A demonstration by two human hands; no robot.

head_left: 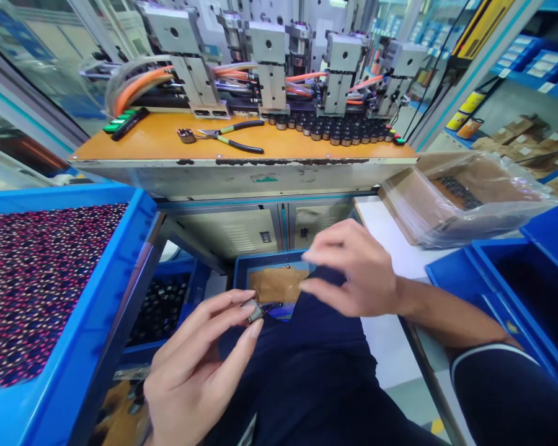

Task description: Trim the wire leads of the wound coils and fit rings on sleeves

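My left hand (209, 365) pinches a small silvery cylindrical part (255, 311) between thumb and fingertips, above my lap. A thin dark piece sticks out from the part's right side; its exact kind is too small to make out. To the right and a little higher, my right hand (353, 269) hangs in the air, slightly blurred. Its thumb stands apart from the bent fingers, and nothing shows between them. Below and beyond both hands lies a blue bin (242, 272) with brown lining at the bottom.
An orange bench top (144, 145) carries pliers (235, 129), a single round part (186, 135) and rows of dark-topped cylinders (339, 133) beneath metal fixtures (267, 49). A blue tray (137, 207) of many small parts stands left; a plastic-lined carton (409, 210) sits right.
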